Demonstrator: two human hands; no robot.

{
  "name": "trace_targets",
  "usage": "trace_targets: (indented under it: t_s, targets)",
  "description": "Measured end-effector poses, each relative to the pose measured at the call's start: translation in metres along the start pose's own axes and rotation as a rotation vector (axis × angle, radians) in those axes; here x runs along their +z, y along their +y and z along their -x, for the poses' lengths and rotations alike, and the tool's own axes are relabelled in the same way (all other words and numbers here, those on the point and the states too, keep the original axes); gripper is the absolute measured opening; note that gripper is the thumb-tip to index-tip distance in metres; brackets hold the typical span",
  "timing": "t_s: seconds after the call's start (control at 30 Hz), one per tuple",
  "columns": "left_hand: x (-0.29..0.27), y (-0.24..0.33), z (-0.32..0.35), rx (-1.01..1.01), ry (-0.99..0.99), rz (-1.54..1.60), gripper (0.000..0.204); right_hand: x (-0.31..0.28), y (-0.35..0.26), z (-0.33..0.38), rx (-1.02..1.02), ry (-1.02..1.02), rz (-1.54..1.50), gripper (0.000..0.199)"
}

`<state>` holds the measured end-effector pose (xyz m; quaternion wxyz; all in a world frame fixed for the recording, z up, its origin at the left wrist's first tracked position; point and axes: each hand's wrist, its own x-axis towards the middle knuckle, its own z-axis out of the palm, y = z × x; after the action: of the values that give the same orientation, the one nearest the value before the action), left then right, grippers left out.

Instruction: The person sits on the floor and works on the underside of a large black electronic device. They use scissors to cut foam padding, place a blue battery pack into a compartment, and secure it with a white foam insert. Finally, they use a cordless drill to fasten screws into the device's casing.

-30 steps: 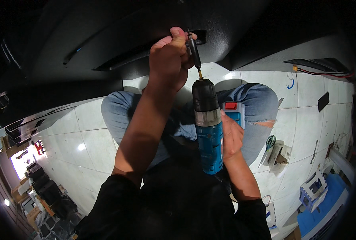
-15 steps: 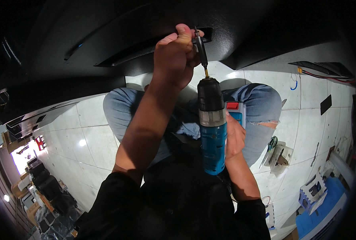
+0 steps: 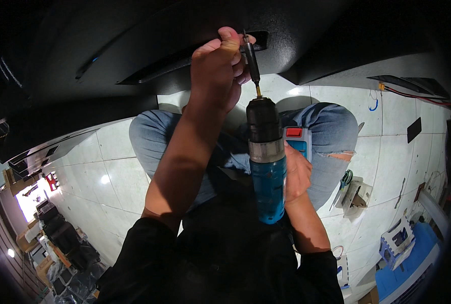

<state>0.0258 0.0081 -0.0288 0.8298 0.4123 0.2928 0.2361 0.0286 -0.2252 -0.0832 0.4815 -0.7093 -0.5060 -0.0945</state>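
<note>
My left hand (image 3: 220,71) covers the spot where the bit (image 3: 252,63) meets the dark panel (image 3: 134,45), so I cannot see its tip. The drill (image 3: 267,162) hides most of my right hand (image 3: 296,175) and its fingers. Small items on the floor (image 3: 109,172) at far right are too tiny to identify.

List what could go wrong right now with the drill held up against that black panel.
1. The left hand has its fingers right beside the driver bit; if the bit slips, it might pinch or cut them.
2. Only the right hand holds the blue drill, so a sudden twist might wrench it.
3. The bit meets the black panel tilted, so it may skid out.
</note>
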Motion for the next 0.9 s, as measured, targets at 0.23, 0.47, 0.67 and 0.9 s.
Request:
trace_targets:
  t_s: [0.23,0.47,0.67,0.9]
  targets:
    - [0.002,-0.002,0.0,0.081,0.095,-0.105,0.031,0.002,-0.008,-0.005,0.063,-0.011,-0.059,0.045]
    - [0.003,-0.004,-0.003,0.103,0.111,-0.051,0.039,0.008,-0.016,0.002,0.137,-0.002,-0.049,0.048]
    - [0.007,-0.001,0.004,0.072,0.112,-0.11,0.033,0.009,-0.013,0.005,0.138,-0.002,0.017,0.05]
    - [0.001,-0.002,0.001,0.052,0.067,-0.102,0.033,0.011,-0.012,0.0,0.111,-0.033,0.115,0.043]
